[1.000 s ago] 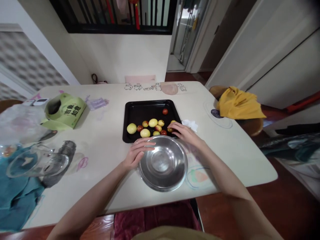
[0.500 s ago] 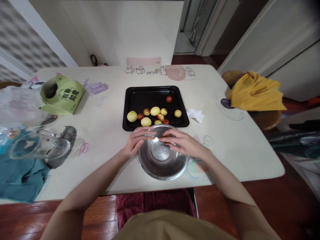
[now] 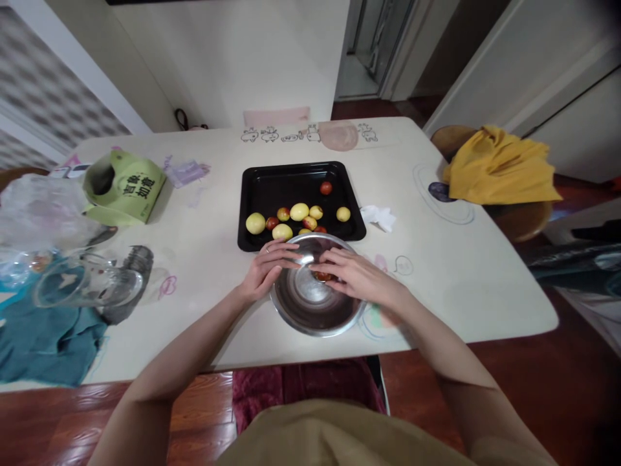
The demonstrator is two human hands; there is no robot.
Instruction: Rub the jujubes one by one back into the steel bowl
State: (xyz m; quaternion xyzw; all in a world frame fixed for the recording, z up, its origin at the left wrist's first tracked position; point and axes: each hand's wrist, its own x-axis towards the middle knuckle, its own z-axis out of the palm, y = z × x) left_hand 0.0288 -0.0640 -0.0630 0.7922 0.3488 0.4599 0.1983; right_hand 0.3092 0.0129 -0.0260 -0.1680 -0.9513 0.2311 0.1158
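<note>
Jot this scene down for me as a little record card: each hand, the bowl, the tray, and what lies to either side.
Left hand: at the rim of the bowl, fingers extended
Right hand: over the bowl, holding a reddish fruit
Bowl: shiny metal, nearer the person than the tray
Tray: black, holding yellow fruit and red fruit
Left side: clear jug, teal cloth
Right side: white tissue, yellow cloth

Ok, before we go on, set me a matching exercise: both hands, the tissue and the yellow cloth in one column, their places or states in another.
1. Left hand
2. Right hand
3. White tissue
4. Yellow cloth

A. Beside the black tray
B. On the brown chair
C. Holding a reddish fruit at the metal bowl
D. At the bowl's left rim, fingers extended

Pairs: 1-D, 2-C, 3-A, 4-B
</note>
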